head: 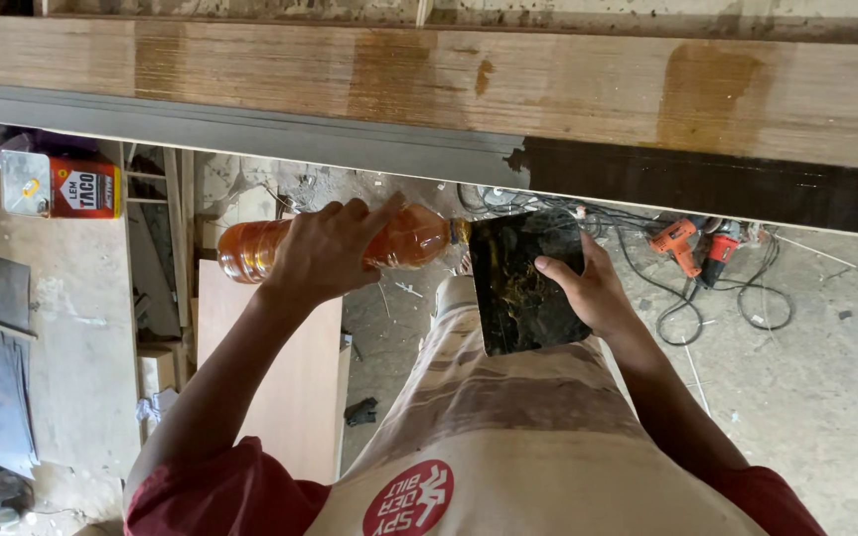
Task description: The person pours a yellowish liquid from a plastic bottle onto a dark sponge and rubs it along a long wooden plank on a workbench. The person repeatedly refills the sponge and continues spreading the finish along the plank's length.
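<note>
Bottle tipped onto a dark panel, both held in front of the body.

Left hand [325, 253]: grip wrapped around a clear bottle [350, 243] of amber liquid, lying nearly level, mouth touching the panel's upper left corner. Right hand [588, 288]: grip holds a small dark panel [518, 288] by its right edge, thumb on its face; yellowish smears show on it. Below, on the floor [796, 397]: a plywood sheet [270, 377] under the left arm, orange drills [692, 248] with tangled cables to the right, a glue can [57, 186] far left. Farthest, above: a long wooden board [429, 79] with a dark strip [707, 184] along its lower edge.
</note>
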